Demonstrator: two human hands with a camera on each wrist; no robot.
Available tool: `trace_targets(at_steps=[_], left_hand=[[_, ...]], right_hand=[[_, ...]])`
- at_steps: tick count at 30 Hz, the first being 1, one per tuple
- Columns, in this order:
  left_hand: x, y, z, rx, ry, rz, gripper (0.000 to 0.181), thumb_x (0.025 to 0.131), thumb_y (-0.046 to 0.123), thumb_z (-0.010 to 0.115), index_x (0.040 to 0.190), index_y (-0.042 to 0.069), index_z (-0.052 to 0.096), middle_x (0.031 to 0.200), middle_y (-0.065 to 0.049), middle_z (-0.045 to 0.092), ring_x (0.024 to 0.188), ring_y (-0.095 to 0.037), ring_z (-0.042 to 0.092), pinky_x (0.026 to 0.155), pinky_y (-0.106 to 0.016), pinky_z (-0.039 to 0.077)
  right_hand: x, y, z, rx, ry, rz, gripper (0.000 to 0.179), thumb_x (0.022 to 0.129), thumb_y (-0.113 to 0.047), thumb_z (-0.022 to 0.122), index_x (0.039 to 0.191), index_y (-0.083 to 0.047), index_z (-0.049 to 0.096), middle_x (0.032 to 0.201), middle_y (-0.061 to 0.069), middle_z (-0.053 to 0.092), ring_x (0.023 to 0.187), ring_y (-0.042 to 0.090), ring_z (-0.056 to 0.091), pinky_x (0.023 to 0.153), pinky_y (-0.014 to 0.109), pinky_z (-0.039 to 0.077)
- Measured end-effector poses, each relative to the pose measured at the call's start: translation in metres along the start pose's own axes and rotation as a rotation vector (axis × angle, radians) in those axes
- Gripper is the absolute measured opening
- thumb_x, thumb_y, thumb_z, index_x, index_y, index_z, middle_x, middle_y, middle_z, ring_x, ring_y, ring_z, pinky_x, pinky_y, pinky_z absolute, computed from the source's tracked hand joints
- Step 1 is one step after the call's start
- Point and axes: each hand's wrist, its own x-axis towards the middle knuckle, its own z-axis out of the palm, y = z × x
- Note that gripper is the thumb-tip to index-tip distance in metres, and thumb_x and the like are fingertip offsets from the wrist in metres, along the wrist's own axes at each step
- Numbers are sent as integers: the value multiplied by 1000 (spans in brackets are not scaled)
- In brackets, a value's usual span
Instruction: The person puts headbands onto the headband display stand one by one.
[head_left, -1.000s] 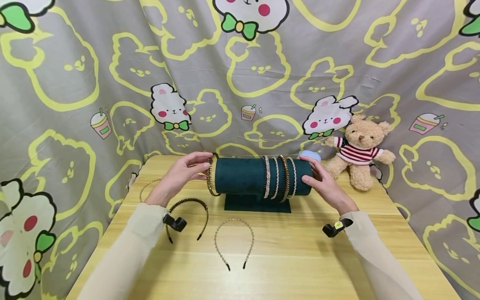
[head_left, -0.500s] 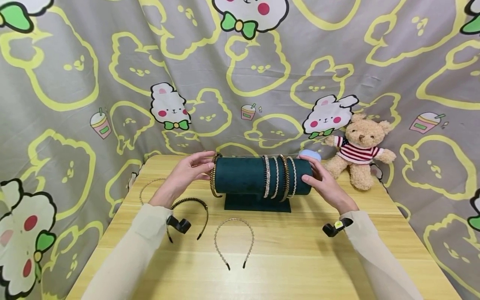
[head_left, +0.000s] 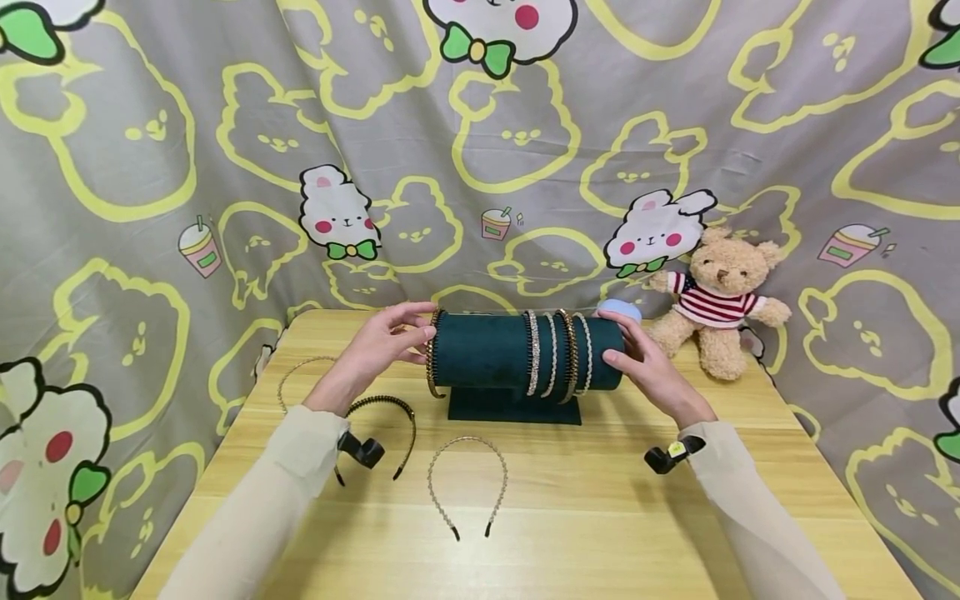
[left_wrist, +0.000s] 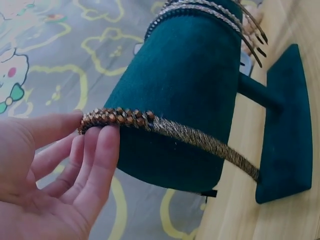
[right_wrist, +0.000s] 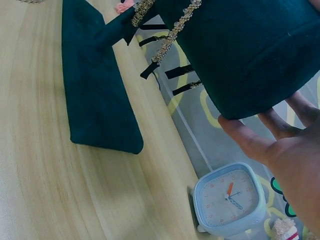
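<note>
A dark green velvet headband stand (head_left: 482, 352), a horizontal roll on a flat base, stands toward the back of the table. Around its left end sits a headband (left_wrist: 202, 140) with bronze beads along the top and a wrapped lower arm. My left hand (head_left: 378, 343) pinches that headband at its beaded part between thumb and fingers. At the roll's other end my right hand (head_left: 647, 367) grips the edge, thumb on the front and fingers at the end and behind. Several headbands, including a silver sparkly one (head_left: 533, 354) and a gold one (head_left: 572, 358), circle the roll's right part.
On the table lie a black beaded headband (head_left: 410, 410), a pale beaded headband (head_left: 468, 439) and a thin gold headband (head_left: 281, 386), partly behind the left arm. A light blue clock (right_wrist: 230, 197) and a teddy bear (head_left: 722, 296) stand at the back right, before a patterned curtain.
My left hand has moved right with the bronze-beaded headband, bringing it from just off the roll's left end onto it. The right hand has stayed in place.
</note>
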Motion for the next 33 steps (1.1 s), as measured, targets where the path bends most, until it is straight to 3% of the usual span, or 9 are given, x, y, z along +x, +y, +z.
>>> trace_targets(at_steps=[4,8,11,15,17,23,33], left_hand=[[-1,-3,-4,21,-22,36,52,109,22,69,159,12,56,134,-16,58,98,-23,70,87,-38,68],[-2,-8,-9,72,-60,87,55,110,22,69,161,12,53,148,-17,54,107,-26,72,94,-44,67],[-3,-12,-13,157,-66,100,54,109,29,70,161,21,55,159,-11,48,115,-27,74,106,-52,61],[-3,-16,-16,261,-51,135,51,108,37,70,158,31,59,165,-4,43,133,-29,65,115,-59,51],[-2,-19,-16,280,-52,172,51,109,34,69,158,28,59,166,-5,43,142,-33,57,116,-61,50],[2,-25,-15,292,-74,246,50,112,26,65,160,18,56,164,-8,49,148,-40,50,118,-62,49],[3,-24,-9,368,-62,310,50,110,28,67,159,21,58,164,-3,54,151,-28,49,124,-60,43]], right_hand=[[0,0,1,-1,-2,-6,64,115,-15,53,172,-29,28,172,16,30,142,16,50,105,22,56],[0,0,1,6,-3,0,64,115,-16,54,172,-29,28,172,15,31,143,15,49,106,22,56],[0,1,1,13,-4,-1,64,115,-15,54,172,-29,28,170,15,32,141,14,50,106,22,56],[0,1,2,19,-3,-10,64,115,-15,54,172,-28,29,169,14,33,141,13,51,106,22,55],[0,1,2,16,-2,-12,63,115,-15,54,172,-28,29,169,14,33,142,13,50,107,22,55],[0,1,1,9,0,-3,64,115,-15,53,172,-29,29,171,15,31,143,14,49,107,22,55],[0,2,0,6,3,-5,64,115,-14,53,172,-29,28,170,15,32,141,15,50,105,22,56]])
